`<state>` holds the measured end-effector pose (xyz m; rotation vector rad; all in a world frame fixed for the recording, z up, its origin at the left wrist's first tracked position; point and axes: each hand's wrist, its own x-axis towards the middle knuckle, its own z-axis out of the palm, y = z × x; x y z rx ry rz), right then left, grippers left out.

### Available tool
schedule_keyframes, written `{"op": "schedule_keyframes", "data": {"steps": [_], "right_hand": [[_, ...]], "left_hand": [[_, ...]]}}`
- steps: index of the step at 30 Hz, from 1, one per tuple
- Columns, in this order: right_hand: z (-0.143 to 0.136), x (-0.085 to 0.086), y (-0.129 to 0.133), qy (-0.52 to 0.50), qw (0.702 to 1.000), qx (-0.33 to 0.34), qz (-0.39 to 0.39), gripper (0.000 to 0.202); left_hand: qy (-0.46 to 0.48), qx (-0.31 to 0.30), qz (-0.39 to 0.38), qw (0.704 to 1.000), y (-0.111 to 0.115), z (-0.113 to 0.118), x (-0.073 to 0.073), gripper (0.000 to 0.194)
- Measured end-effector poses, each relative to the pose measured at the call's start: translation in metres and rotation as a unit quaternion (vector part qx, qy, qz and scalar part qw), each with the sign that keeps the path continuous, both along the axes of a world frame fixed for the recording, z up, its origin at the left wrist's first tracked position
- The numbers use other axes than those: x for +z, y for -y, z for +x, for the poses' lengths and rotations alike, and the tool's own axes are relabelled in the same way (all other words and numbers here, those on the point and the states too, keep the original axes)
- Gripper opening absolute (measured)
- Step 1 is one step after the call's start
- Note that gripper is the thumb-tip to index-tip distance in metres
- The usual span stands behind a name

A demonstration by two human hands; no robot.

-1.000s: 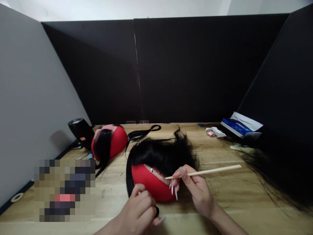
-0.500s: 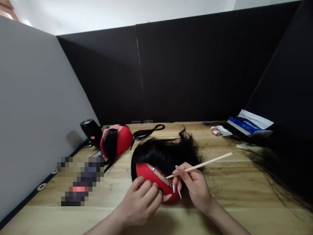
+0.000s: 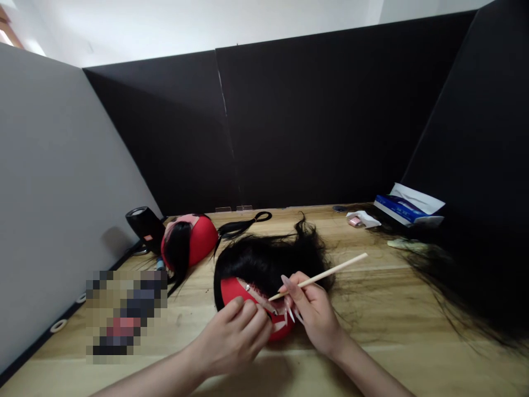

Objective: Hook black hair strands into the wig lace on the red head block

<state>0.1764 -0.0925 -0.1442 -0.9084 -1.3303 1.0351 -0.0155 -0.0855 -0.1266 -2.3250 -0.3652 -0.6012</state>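
A red head form [image 3: 232, 290] lies on the table, bearing a black-haired wig [image 3: 264, 262] with a strip of pale lace along its edge. Closed in a pinch, my left hand [image 3: 239, 333] rests against the form's near side; whatever its fingertips hold is hidden. My right hand [image 3: 316, 314] grips a ventilating needle [image 3: 333, 271] with a pale wooden handle, pen-like between thumb and fingers. The needle's tip is at the lace edge, close to the hair roots. Small pins show along the lace.
A second red form [image 3: 203, 241] with hair and a black cylindrical speaker [image 3: 145, 229] stand at left. Behind lies a tied hair bundle [image 3: 243, 223]. To the right are a blue tissue box [image 3: 399, 209], a crumpled wrapper [image 3: 363, 219] and loose dark hair [image 3: 467, 281]. Black panels [image 3: 330, 121] enclose the table.
The view has shifted, so most things appear farther left. My right hand still holds the needle at the lace, its fingers slightly shifted. My left hand stays closed against the form.
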Motion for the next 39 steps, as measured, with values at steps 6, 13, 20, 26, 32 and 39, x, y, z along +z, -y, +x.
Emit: {"op": "schedule_keyframes", "data": {"steps": [6, 13, 20, 26, 32, 39], "right_hand": [[0.001, 0.0, 0.0, 0.005, 1.0, 0.013, 0.001, 0.043], [0.001, 0.002, 0.0, 0.0, 1.0, 0.016, -0.006, 0.045], [0.002, 0.001, -0.002, -0.004, 1.0, 0.015, -0.018, 0.046], [0.003, 0.001, -0.003, -0.008, 0.999, 0.016, -0.028, 0.047], [0.004, 0.001, -0.002, -0.016, 0.999, 0.022, -0.042, 0.046], [0.005, 0.005, -0.003, -0.032, 0.998, 0.032, -0.043, 0.046]], "left_hand": [[0.011, 0.054, 0.017, 0.998, -0.001, 0.003, 0.004, 0.02], [-0.021, 0.102, -0.021, 0.994, 0.002, 0.008, -0.001, 0.019], [-0.105, -0.024, -0.078, 0.991, 0.013, 0.003, -0.011, 0.015], [-0.049, -0.154, -0.133, 0.978, 0.014, 0.007, -0.013, 0.022], [0.042, -0.195, -0.207, 0.958, 0.011, 0.019, -0.014, 0.04], [0.084, -0.16, -0.27, 0.946, 0.009, 0.027, -0.022, 0.037]]}}
